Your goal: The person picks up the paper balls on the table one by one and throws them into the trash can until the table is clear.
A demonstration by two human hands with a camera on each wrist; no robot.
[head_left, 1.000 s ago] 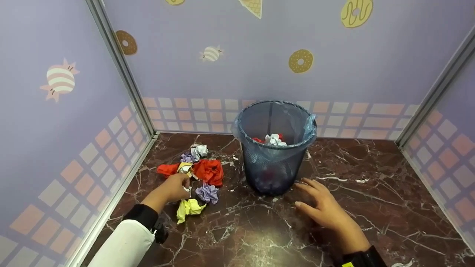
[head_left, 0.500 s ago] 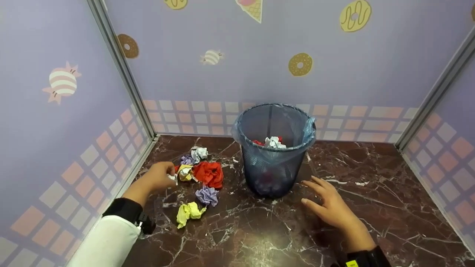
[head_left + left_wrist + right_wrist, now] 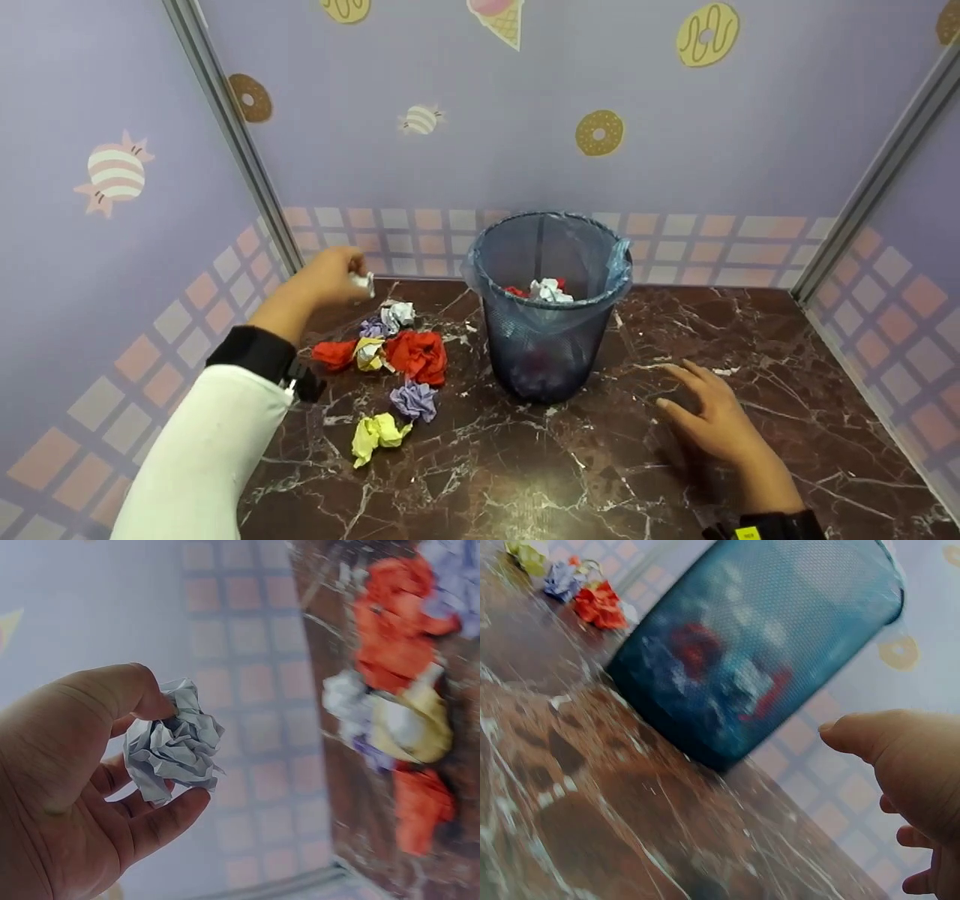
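Observation:
My left hand (image 3: 330, 279) pinches a crumpled white paper ball (image 3: 174, 744) between thumb and fingers, raised above the back left of the table. Below it lies a cluster of crumpled paper: a white ball (image 3: 397, 316), a purple one behind, red pieces (image 3: 418, 357), a yellow-and-white piece (image 3: 369, 354), another purple ball (image 3: 414, 400) and a yellow-green one (image 3: 379, 436). Right of these stands a mesh wastebasket (image 3: 544, 352) with a blue plastic liner, white and red paper inside. My right hand (image 3: 709, 416) hovers over the table to the basket's right, fingers relaxed, holding nothing.
The dark red marbled table (image 3: 540, 480) has small white scraps on it. Patterned purple panels (image 3: 450, 172) enclose it at the back and both sides, with metal posts (image 3: 247, 165) at the corners.
My left hand has lifted the white paper ball off the table, swinging left, then up and toward the back. My right hand has drifted right, away from the basket.

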